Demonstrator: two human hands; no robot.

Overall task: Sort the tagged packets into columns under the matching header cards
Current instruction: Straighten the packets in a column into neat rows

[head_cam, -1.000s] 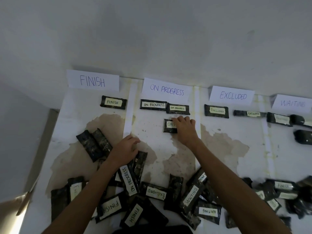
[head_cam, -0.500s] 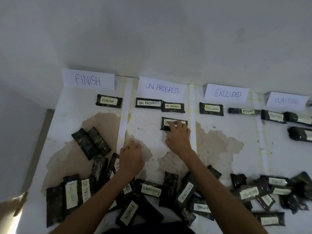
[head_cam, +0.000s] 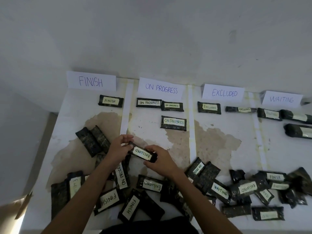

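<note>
Both hands — left hand, right hand — grip an EXCLUDED packet above the unsorted heap.

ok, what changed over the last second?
The right hand let go of the third ON PROGRESS packet, now lying flat in its column, and drew back toward the pile. The left hand lifted off the pile. Both hands now hold an EXCLUDED packet between them, tag upside down. Header cards and the other placed packets stayed put.
</note>
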